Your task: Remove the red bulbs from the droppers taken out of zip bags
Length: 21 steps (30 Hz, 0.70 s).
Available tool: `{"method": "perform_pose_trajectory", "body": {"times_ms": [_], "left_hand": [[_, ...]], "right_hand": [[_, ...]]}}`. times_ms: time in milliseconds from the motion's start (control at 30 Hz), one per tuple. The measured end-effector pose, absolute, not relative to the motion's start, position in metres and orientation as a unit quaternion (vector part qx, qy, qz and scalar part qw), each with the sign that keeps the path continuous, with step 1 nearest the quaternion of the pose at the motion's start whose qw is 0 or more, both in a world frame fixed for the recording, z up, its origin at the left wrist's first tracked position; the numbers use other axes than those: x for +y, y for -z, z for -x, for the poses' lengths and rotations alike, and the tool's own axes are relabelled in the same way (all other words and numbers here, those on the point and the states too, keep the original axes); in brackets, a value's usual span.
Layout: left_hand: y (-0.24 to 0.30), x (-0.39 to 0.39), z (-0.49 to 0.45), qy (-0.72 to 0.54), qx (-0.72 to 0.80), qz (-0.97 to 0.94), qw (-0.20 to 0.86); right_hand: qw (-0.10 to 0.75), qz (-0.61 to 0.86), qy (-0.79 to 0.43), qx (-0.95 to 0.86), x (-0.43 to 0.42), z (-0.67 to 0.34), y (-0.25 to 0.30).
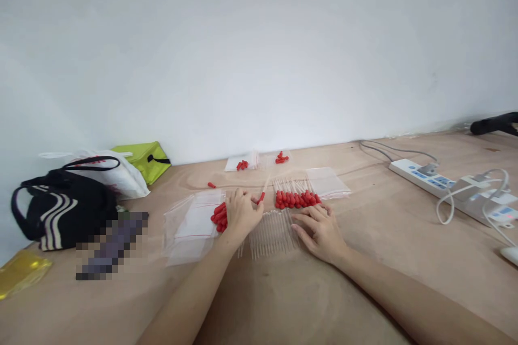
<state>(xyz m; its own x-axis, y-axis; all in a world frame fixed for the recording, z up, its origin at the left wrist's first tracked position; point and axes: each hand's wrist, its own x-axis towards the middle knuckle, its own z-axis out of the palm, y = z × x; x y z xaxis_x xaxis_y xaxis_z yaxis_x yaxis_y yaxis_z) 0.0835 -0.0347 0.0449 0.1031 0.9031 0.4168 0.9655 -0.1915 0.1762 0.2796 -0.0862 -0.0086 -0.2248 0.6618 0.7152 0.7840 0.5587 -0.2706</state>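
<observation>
My left hand (243, 213) pinches a glass dropper (261, 198) by its red rubber bulb; its thin tube points up and away from me. Partly behind that hand lies a pile of loose red rubber bulbs (219, 218). A row of bare glass tubes (272, 234) lies on the table between my hands. My right hand (321, 230) is open, fingers spread and resting at the right end of the tubes. Just beyond its fingertips sits a stack of droppers with red bulbs (297, 199), bulbs toward me.
Clear zip bags lie left (196, 221) and right (327, 182). Two small bulb groups (242, 165) (281, 158) sit near the wall, and a single bulb (211, 185) lies apart. A black bag (68, 205) stands left; a power strip (421, 175) with cables lies right.
</observation>
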Motion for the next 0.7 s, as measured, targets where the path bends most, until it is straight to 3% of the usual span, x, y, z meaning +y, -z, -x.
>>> {"method": "perform_pose_trajectory", "body": {"times_ms": [233,700], "left_hand": [[-0.027,-0.089,-0.047,0.352,-0.425,0.825,0.120],[-0.020,-0.094,-0.063,0.334,-0.357,0.865,0.117]], "right_hand": [[0.426,0.422,0.128,-0.790,-0.088,-0.280,0.005],[0.391,0.357,0.098,-0.842,-0.092,-0.271,0.003]]}}
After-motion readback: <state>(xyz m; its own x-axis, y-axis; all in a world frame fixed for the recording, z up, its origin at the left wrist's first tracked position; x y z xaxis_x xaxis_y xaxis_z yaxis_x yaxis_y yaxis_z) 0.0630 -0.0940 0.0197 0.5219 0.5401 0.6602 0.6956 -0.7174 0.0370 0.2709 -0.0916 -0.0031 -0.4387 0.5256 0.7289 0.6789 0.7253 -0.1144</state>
